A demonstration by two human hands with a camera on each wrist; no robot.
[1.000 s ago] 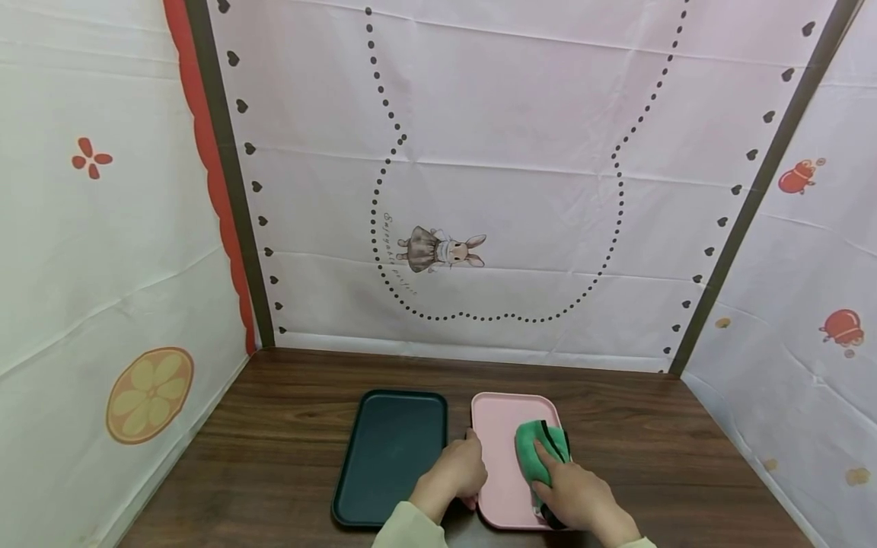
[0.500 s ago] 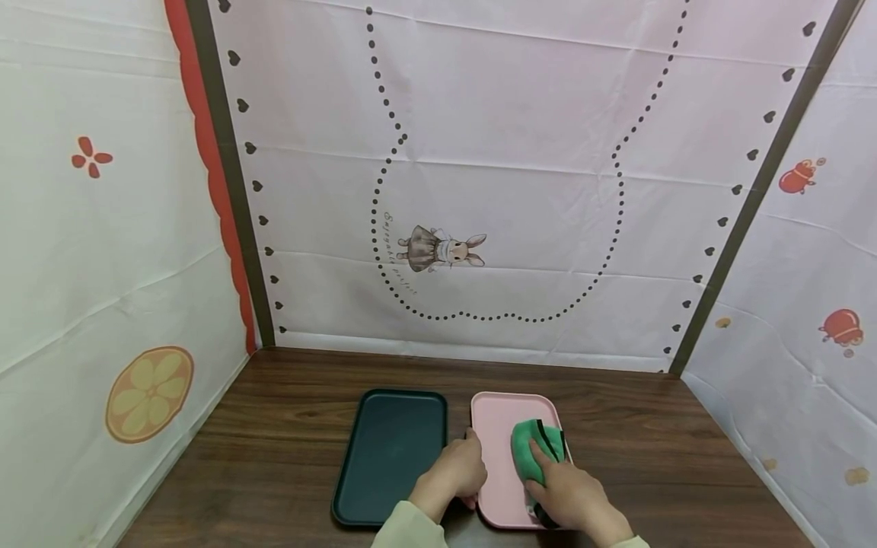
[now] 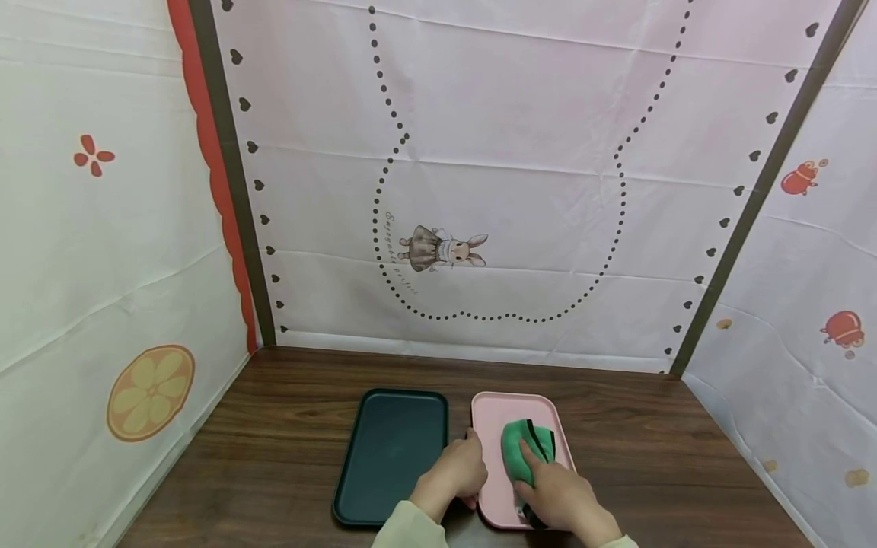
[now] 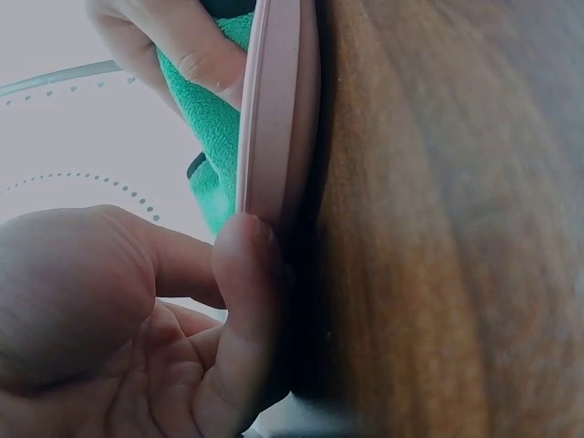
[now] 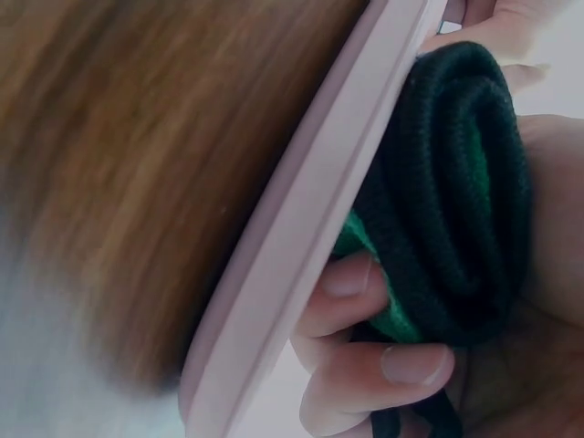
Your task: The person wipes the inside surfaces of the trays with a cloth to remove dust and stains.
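A pink tray (image 3: 492, 487) lies on the table with a folded green cloth with black edging (image 3: 518, 449) on it. My right hand (image 3: 565, 495) grips the cloth against the tray's surface. In the right wrist view the cloth's rolled dark edge (image 5: 456, 201) shows, with curled fingertips (image 5: 415, 363) around its near side. My left hand (image 3: 455, 468) holds the tray's left edge. The left wrist view shows a fingertip (image 4: 246, 237) against the pink rim (image 4: 274, 119); part of that grip is hidden in shadow.
A dark green tray (image 3: 393, 457) lies left of the pink one, close to my left hand. Both are on a dark wooden table (image 3: 288, 457). Printed white cloth walls (image 3: 479, 190) enclose the table at the back and sides.
My right hand has slid the green cloth leftward across the pink tray. The left hand and both trays have stayed in place.
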